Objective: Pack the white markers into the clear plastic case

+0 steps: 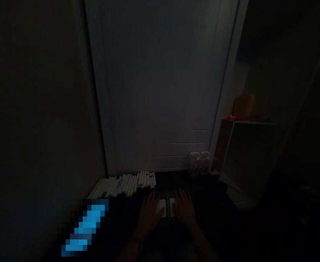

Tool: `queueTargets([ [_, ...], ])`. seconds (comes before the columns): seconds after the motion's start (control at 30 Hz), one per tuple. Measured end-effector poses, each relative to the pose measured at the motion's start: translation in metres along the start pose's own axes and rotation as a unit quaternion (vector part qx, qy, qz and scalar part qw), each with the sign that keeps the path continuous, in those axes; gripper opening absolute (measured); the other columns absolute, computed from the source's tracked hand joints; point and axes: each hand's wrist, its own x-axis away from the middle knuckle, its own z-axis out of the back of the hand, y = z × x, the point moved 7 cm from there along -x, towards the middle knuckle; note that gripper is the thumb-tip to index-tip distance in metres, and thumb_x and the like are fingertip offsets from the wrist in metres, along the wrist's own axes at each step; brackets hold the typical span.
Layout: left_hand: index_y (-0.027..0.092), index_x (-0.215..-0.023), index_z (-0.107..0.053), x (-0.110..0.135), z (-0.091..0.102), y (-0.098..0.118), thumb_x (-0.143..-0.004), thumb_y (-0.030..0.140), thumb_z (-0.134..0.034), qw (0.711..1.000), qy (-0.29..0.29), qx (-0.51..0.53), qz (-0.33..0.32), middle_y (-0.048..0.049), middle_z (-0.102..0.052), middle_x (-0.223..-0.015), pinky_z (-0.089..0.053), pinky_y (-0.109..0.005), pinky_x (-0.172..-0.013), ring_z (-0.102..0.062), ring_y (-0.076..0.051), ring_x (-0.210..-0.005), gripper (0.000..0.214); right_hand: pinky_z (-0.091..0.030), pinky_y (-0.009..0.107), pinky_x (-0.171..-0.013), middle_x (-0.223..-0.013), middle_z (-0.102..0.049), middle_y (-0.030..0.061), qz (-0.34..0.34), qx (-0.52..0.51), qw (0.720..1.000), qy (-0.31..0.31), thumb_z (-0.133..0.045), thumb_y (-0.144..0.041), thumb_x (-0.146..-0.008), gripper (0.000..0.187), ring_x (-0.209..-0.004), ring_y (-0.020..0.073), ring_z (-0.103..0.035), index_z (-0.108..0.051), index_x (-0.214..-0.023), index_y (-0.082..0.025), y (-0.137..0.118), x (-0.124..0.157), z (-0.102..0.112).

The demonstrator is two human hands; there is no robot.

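The scene is very dark. My left hand (149,210) lies flat with fingers spread, partly over a white rectangular piece (162,208) in a dark frame or tray. My right hand (183,206) rests the same way over a second white rectangular piece (172,206) just to the right. A narrow dark gap separates the two pieces. Both hands look open and neither grips anything. A band circles my right wrist. What the white pieces are cannot be made out in this light.
A row of white markers (124,185) lies beyond my left hand. Two clear containers with labels (195,165) stand by the pale door-like panel (160,91). To the left glows a blurred blue screen (86,227). A cabinet (247,156) stands at right.
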Motion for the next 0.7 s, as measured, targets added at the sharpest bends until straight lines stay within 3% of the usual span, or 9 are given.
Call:
queueTargets([
  [0.27, 0.018, -0.13, -0.041, -0.001, -0.005, -0.013, -0.085, 0.052, -0.034, 0.998, 0.019, 0.043, 0.039, -0.0105, -0.037, -0.14, -0.022, -0.047, -0.106, -0.03, -0.024, -0.13, 0.057, -0.012, 0.043, -0.106, -0.146, -0.02, 0.0025, 0.002, -0.009, 1.0, -0.004, -0.028, -0.045, -0.089, 0.05, -0.132, 0.022, -0.022, -0.033, -0.136, -0.028, 0.003, -0.001, 0.005],
  [0.47, 0.02, -0.131, -0.038, 0.007, -0.006, -0.021, -0.084, 0.047, -0.04, 0.995, -0.002, 0.101, -0.003, -0.01, -0.032, -0.142, -0.023, -0.045, -0.107, -0.026, -0.023, -0.132, 0.055, -0.016, 0.043, -0.105, -0.145, -0.024, 0.0042, 0.019, -0.018, 1.0, 0.0, -0.027, -0.032, -0.092, 0.045, -0.13, 0.021, -0.027, -0.035, -0.135, -0.026, 0.003, 0.001, 0.01],
  [0.57, 0.022, -0.133, -0.035, 0.013, 0.001, -0.023, -0.085, 0.046, -0.04, 0.991, -0.012, 0.134, -0.019, -0.0092, -0.025, -0.146, -0.025, -0.043, -0.107, -0.022, -0.023, -0.133, 0.054, -0.022, 0.042, -0.104, -0.142, -0.031, 0.0061, 0.045, -0.057, 0.997, 0.031, -0.033, -0.029, -0.089, 0.044, -0.129, 0.0215, -0.029, -0.042, -0.132, -0.022, 0.006, 0.004, 0.014],
  [0.7, 0.026, -0.136, -0.027, 0.021, 0.013, -0.032, -0.087, 0.04, -0.038, 0.985, 0.001, 0.174, -0.007, -0.0048, -0.018, -0.148, -0.028, -0.042, -0.107, -0.018, -0.021, -0.135, 0.052, -0.032, 0.039, -0.101, -0.136, -0.04, 0.0049, 0.051, -0.154, 0.979, 0.127, -0.033, -0.027, -0.089, 0.039, -0.127, 0.0197, -0.031, -0.052, -0.122, -0.023, 0.023, 0.012, 0.03],
])
